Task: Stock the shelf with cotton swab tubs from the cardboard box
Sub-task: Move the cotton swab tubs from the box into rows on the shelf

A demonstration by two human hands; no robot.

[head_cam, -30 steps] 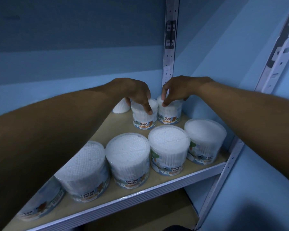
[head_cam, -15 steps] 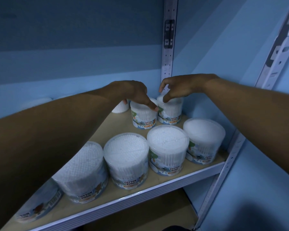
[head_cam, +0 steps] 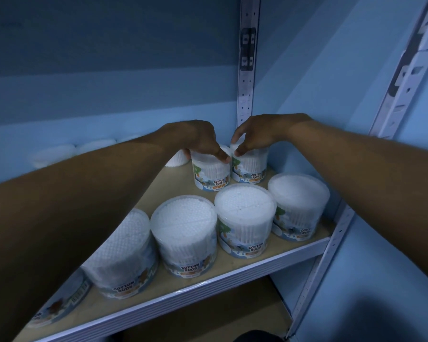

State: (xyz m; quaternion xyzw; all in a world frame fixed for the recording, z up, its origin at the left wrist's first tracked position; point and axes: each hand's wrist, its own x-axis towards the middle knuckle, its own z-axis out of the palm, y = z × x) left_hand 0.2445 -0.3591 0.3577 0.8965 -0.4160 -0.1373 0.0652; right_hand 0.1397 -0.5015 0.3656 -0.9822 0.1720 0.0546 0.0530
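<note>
Clear round cotton swab tubs labelled "COTTON BUDS" stand on a wooden shelf (head_cam: 237,264). A front row of several tubs runs along the shelf edge, among them one in the middle (head_cam: 185,233) and one at the right end (head_cam: 298,206). In the back right corner stand two tubs side by side. My left hand (head_cam: 198,141) grips the top of the left back tub (head_cam: 209,175). My right hand (head_cam: 260,134) grips the top of the right back tub (head_cam: 251,167). Another tub (head_cam: 176,160) is half hidden behind my left hand. The cardboard box is out of sight.
A perforated metal upright (head_cam: 247,58) rises behind the back corner and another (head_cam: 403,82) at the front right. Blue walls close the shelf at the back and right. A lower wooden shelf (head_cam: 208,314) shows beneath. More tub tops (head_cam: 57,153) line the back wall at left.
Both hands stayed on the two back tubs, which now stand close together in the corner. The fingers have lifted a little towards the lids' rims. The camera has tilted slightly.
</note>
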